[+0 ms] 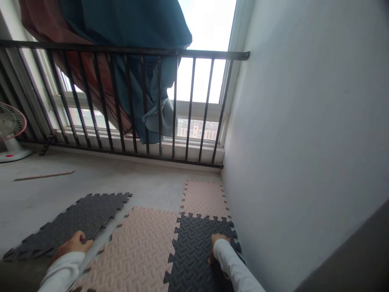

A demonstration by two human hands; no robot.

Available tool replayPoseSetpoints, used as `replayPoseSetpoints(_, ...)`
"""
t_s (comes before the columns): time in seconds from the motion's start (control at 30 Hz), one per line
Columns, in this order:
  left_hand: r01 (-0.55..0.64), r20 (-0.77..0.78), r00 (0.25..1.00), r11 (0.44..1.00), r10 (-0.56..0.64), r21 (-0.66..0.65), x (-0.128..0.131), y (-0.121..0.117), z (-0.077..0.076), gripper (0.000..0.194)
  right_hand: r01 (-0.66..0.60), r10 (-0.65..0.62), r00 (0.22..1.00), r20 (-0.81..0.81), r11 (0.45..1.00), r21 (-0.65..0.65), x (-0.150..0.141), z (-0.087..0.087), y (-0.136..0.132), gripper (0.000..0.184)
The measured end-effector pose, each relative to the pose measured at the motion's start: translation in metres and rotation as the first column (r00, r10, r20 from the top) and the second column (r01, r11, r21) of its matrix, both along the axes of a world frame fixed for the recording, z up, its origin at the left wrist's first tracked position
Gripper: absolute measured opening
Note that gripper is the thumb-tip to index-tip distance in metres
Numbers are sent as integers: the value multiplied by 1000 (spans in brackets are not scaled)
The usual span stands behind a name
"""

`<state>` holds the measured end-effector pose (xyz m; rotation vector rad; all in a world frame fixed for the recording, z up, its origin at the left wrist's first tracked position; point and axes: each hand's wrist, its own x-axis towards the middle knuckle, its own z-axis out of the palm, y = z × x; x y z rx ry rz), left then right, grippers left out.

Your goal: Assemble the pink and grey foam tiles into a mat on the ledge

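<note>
Beside a white wall (304, 121), looked down on a gray floor (152, 184), with a black railing (209, 54) across the far side and, behind it, a window (209, 24) and hanging blue and reddish cloth (127, 24). Noted a fan (12, 121) at the left edge and a thin stick (44, 176) lying on the floor nearby. Saw a middle pink tile (146, 243) meeting a black tile (191, 251) along a toothed edge, with a far pink tile (206, 198) just beyond the black one, close to the wall. Found a dark gray tile (88, 215) on the left, set off from the middle pink tile by a strip of floor. Kept the left hand (71, 245), fingers bent, at the gray tile's right edge; could not tell whether clamped on it. Rested the right hand (215, 240), fingers curled, on the black tile; could not tell how tightly closed.
</note>
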<state>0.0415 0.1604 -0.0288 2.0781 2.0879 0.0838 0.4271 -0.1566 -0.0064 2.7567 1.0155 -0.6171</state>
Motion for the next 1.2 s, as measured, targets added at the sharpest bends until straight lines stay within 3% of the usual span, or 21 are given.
replayPoseSetpoints(0.13, -58, 228, 973, 996, 41, 67, 67, 6, 43, 28, -6, 5, 1000, -17, 996, -93, -1, 4, 1, 90)
replayPoseSetpoints(0.23, 6, 348, 936, 990, -55, 140, 129, -11, 50, 25, -7, 2, 999, -32, 989, -151, -2, 7, 1, 94)
replayPoseSetpoints(0.3, 69, 365, 923, 985, -124, 159, 168, -29, 43, 20, -18, 12, 999, -37, 983, -183, -2, 8, 1, 97)
replayPoseSetpoints(0.37, 186, 328, 923, 979, -201, 79, 202, -49, 28, 16, -36, 31, 999, -31, 982, -186, -3, 8, -1, 94)
replayPoseSetpoints(0.5, 325, 314, 894, 945, -321, 41, 248, -81, -5, 8, -54, 50, 998, -26, 981, -187, -2, 4, -3, 107)
replayPoseSetpoints(0.6, 371, 316, 876, 928, -364, 42, 266, -92, -21, 8, -47, 36, 998, -56, 977, -208, 3, -3, -1, 115)
replayPoseSetpoints(0.7, 373, 324, 872, 927, -367, 45, 276, -93, -25, 9, -40, 30, 998, -57, 982, -185, 7, -10, 1, 101)
replayPoseSetpoints(0.77, 360, 330, 874, 932, -355, 48, 280, -90, -24, 11, -36, 27, 998, -55, 983, -179, 8, -12, 2, 98)
replayPoseSetpoints(1.03, 372, 288, 885, 928, -365, 32, 293, -91, -12, 14, -33, 16, 997, -74, 975, -222, 6, -7, 4, 120)
replayPoseSetpoints(1.2, 457, 217, 870, 889, -443, -15, 303, -98, -12, 12, -30, 17, 998, -67, 979, -203, 7, -10, 4, 105)
